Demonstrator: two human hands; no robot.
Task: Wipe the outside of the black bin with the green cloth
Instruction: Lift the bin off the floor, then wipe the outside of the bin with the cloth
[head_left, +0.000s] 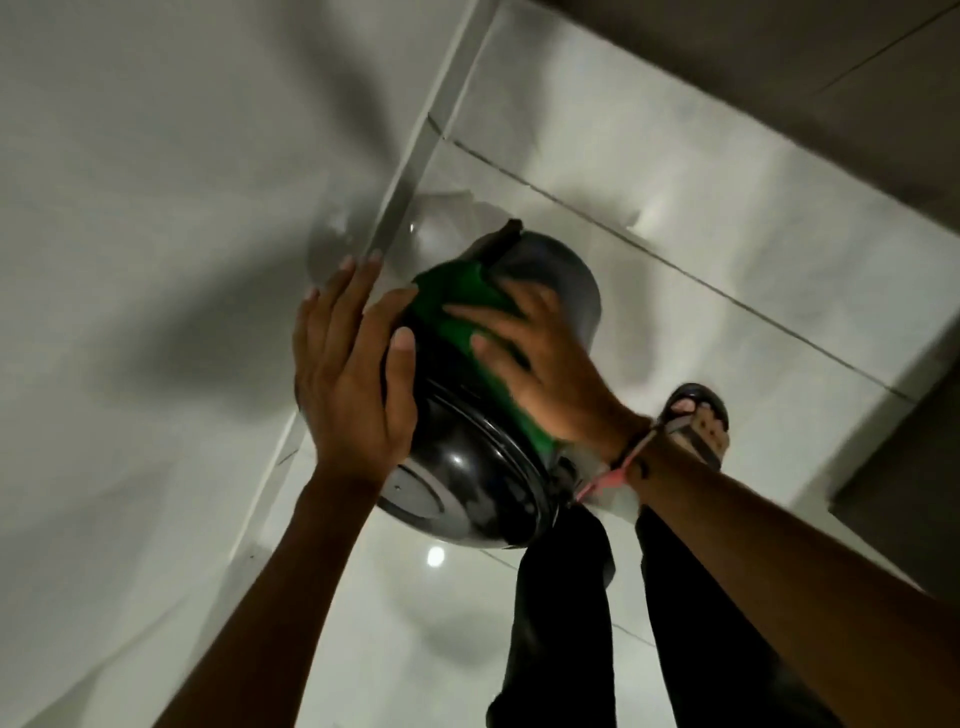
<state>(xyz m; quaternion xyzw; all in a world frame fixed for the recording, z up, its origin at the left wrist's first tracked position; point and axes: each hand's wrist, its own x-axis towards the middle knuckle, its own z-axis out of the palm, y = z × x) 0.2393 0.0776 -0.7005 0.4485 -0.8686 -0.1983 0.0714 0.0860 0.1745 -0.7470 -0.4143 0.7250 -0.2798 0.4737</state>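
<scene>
The round black bin (467, 467) is lifted off the floor and tilted, its lidded top toward me and its base pointing away. My left hand (348, 374) presses flat against the bin's left side, fingers together, steadying it. The green cloth (457, 306) lies over the bin's upper side. My right hand (540, 369) is spread flat on the cloth, pressing it against the bin wall; the hand is motion-blurred. A red and black band sits on that wrist.
A pale wall (156, 260) fills the left. Glossy white floor tiles (675, 218) lie below, with darker flooring (779, 62) at the upper right. My sandalled foot (696, 421) and black trouser legs (566, 613) are under the bin.
</scene>
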